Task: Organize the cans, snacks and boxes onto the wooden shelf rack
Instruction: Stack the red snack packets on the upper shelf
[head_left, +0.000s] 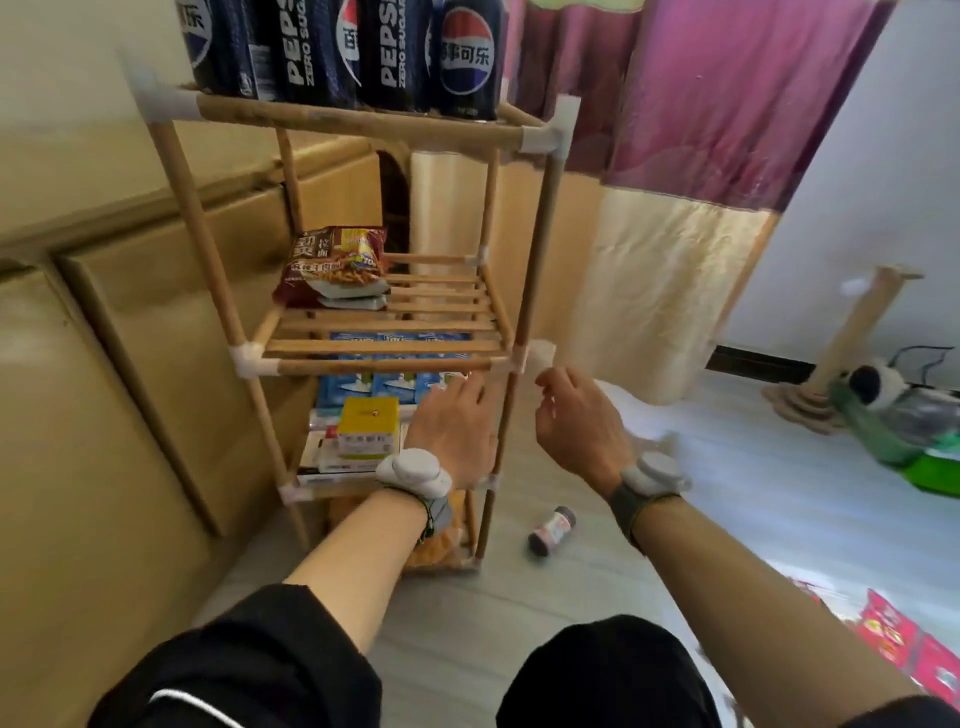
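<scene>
Small bottle (551, 531), lower centre of the frame: it lies on its side on the pale floor (597, 597), just right of the rack's (540, 228) front right leg. Its long axis runs from lower left to upper right, dark cap end toward the lower left, the other end toward the upper right. I cannot read its label.

Hands, centre of the frame: both hover above the bottle and apart from it. My right hand (579, 423) is the nearer one; the bottle lies below it and slightly to the left. Its fingers are loosely curled and hold nothing. My left hand (457, 431) is spread flat, empty, in front of the lower tier, near the yellow box (368, 428) and the blue cartons (395, 387).

Judged reach: straight down with the right hand, the grip set across the bottle's long axis.

Rack, centre left: cans (332, 47) stand on the top tier, a snack bag (332, 262) lies at the back left of the middle tier. Red packs (904, 644) wait on the floor at lower right.
</scene>
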